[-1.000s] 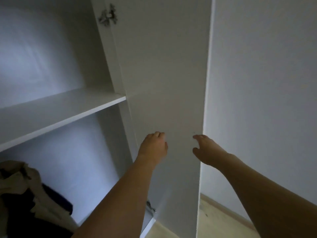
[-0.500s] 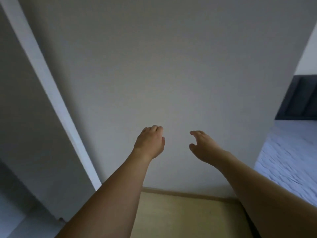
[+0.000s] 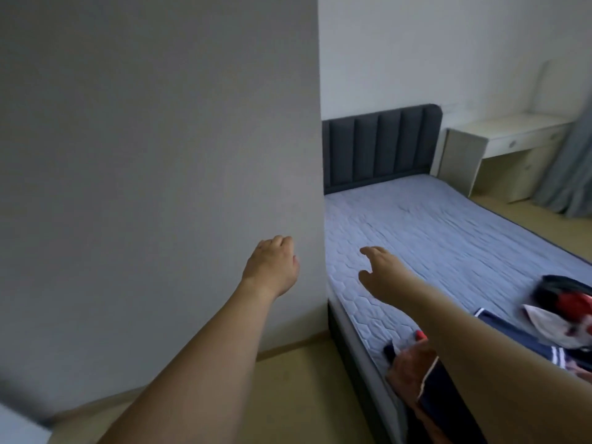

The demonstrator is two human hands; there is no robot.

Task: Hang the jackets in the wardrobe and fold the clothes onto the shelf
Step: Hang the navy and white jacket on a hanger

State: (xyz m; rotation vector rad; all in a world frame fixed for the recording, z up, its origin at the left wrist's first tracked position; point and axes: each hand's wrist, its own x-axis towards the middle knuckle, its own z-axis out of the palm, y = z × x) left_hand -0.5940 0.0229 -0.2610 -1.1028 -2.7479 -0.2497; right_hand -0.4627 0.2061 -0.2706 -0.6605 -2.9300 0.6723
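Both my arms reach forward, holding nothing. My left hand hangs in front of a plain grey wall, its fingers loosely curled. My right hand is over the bed's near corner with relaxed fingers. A pile of clothes lies at the right of the bed: a black, red and white garment, a navy piece with white stripes, and a rust-coloured and navy garment draped over the bed's edge, partly hidden by my right forearm. The wardrobe is out of view.
A bed with a light grey mattress and dark padded headboard fills the right half. A white desk and a grey curtain stand at the far right. A grey wall fills the left. Wooden floor lies below.
My view has swung right, from the wardrobe's shelf and door, past the wall, to the bed and its clothes. Both hands keep the same empty pose.
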